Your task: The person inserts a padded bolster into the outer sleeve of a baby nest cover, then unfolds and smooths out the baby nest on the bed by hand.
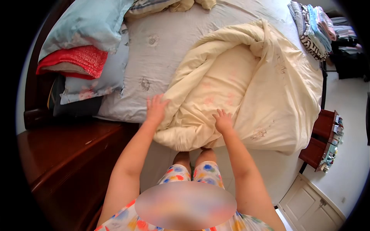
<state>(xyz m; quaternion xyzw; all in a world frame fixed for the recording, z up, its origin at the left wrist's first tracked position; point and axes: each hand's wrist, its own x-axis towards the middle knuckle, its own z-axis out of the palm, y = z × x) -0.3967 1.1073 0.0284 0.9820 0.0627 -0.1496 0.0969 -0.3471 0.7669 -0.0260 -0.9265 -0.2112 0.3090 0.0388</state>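
Note:
A cream quilt [227, 88] lies bunched on the bed, its upper and left edges rolled into a thick fold around a flatter middle with faint pink marks. My left hand [156, 109] is at the quilt's left edge, fingers apart, over the border with the pale sheet [135, 69]. Farther right, my right hand [223, 121] rests on or just above the quilt's lower middle, fingers spread and holding nothing. The quilt's right part spreads out loosely, with embroidered flowers on it.
Pillows [86, 27] and a red folded cloth [75, 61] are piled at the left. A dark wooden cabinet [73, 150] stands at lower left. Folded clothes [314, 29] are stacked at the upper right. Beyond the bed are a reddish-brown wooden unit [322, 134] and a white door [308, 204].

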